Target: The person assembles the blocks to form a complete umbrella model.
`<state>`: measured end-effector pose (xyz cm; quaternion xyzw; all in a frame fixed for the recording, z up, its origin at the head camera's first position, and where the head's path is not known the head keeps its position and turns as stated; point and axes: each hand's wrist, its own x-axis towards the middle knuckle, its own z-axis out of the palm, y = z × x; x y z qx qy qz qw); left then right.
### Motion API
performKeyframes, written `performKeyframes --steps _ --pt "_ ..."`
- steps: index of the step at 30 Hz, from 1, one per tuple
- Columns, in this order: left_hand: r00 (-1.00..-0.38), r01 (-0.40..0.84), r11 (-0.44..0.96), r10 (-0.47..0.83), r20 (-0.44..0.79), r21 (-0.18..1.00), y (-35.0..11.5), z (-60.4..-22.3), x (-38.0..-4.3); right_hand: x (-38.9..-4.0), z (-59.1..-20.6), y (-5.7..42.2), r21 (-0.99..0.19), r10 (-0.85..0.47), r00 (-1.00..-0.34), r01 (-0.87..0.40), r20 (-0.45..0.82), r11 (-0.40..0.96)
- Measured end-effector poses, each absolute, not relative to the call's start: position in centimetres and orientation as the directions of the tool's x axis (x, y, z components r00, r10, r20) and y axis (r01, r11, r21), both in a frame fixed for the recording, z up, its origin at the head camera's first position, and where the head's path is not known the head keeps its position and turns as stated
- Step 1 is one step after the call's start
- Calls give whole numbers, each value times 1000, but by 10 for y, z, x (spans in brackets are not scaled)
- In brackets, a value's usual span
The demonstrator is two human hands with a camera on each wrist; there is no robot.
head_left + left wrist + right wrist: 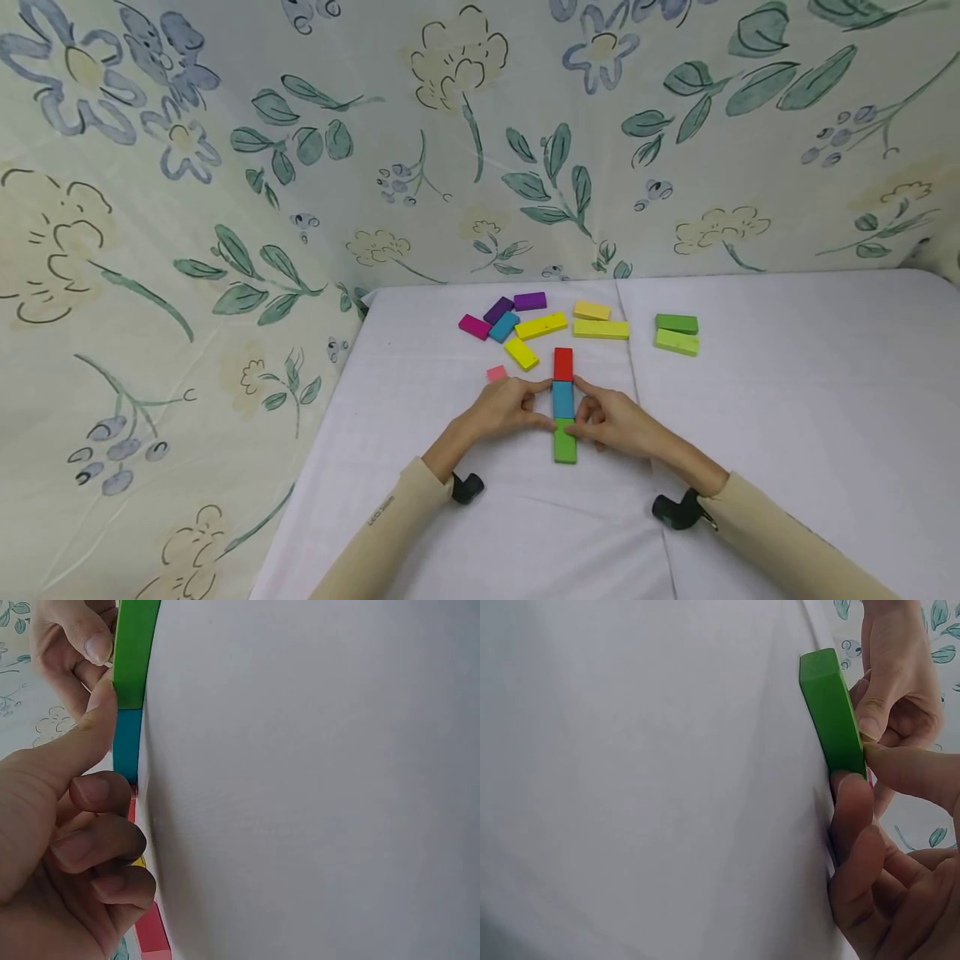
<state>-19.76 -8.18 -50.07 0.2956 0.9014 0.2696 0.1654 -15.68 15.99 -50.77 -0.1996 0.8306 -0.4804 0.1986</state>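
A red block, a blue block and a green block lie end to end in a straight row on the white cloth. From the left side, my left hand touches the row, index fingertip near the red-blue joint and thumb at the green block's far end. Its other fingers are curled beside the row. Opposite it, my right hand reaches its index finger to the same joint. Its thumb lies on the green block's top edge, with curled fingers against the side.
Beyond the left hand lie a pink block, a magenta block, purple blocks, another blue block and several yellow blocks. Two green blocks lie farther right. A floral cloth hangs behind the table.
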Motion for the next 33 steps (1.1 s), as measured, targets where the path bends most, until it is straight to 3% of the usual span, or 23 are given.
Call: performKeyframes --steps 33 --pt "-752 458 663 644 -140 592 -81 -503 -200 -158 -508 161 -871 -529 -839 -160 -127 464"
